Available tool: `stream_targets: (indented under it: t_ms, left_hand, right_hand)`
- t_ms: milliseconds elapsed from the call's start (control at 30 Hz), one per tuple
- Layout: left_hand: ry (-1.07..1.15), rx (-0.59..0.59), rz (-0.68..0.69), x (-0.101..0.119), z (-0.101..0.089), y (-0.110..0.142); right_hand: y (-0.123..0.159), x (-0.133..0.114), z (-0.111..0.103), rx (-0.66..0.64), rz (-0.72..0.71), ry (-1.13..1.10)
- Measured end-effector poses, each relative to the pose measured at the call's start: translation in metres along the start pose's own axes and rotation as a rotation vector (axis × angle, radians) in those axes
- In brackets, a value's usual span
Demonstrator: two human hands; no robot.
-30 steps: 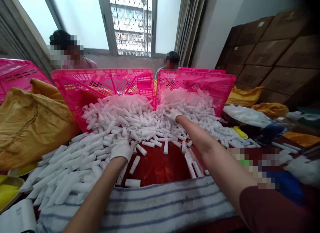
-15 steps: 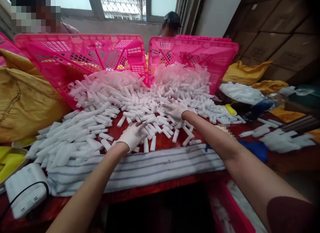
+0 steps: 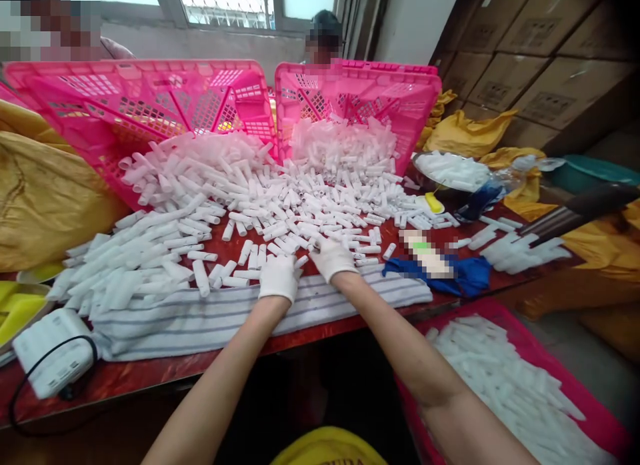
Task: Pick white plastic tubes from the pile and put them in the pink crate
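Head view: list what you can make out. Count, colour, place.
tubes: uncountable, white, table and crates
crates: at least three, pink, behind tubes and lower right
table: one, red, under tubes
towel: one, blue-striped white, table's front edge
cloth: one, blue, right of towel
device: one, white, front left
bowl: one, dark, right rear
pieces: several, yellow, left edge, near bowl
sacks: several, yellow, left and right rear
cartons: several, brown, right rear
basin: one, green, right
window: one, grey frame, rear
people: two, one in pink, behind crates
left hand: one, white-gloved, by towel
right hand: one, white-gloved, beside left
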State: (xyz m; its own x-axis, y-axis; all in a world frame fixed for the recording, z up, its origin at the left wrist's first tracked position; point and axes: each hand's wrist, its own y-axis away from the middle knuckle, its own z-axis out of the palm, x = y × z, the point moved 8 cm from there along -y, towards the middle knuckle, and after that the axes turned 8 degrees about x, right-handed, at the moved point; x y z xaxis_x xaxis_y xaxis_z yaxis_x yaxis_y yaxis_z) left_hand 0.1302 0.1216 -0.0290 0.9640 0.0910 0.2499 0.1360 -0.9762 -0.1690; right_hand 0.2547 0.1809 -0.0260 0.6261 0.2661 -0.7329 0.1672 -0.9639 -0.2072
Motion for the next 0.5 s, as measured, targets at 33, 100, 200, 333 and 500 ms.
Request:
stream_targets:
  t_ms: [33, 100, 200, 333, 500]
  left_hand:
    - [-0.007, 0.004, -0.002, -0.003, -0.001, -0.001]
    - [0.073, 0.048, -0.018, -0.013, -0.008, 0.0]
    - [0.442, 0.134, -0.085, -0.031, -0.018, 0.013]
    - [0.929, 0.041, -0.18, -0.026, -0.003, 0.039]
    - [1.19, -0.061, -0.208, 0.012, 0.006, 0.067]
  right_hand:
    - [-0.003, -0.004, 0.008, 0.001, 0.01, -0.013]
    - [-0.005, -0.005, 0.016, 0.005, 0.03, -0.046]
    - [0.005, -0.003, 0.008, -0.009, 0.033, -0.202]
    - [0.033, -0.004, -0.023, 0.03, 0.081, -0.578]
    - [0.064, -0.019, -0.064, 0.229, 0.133, -1.134]
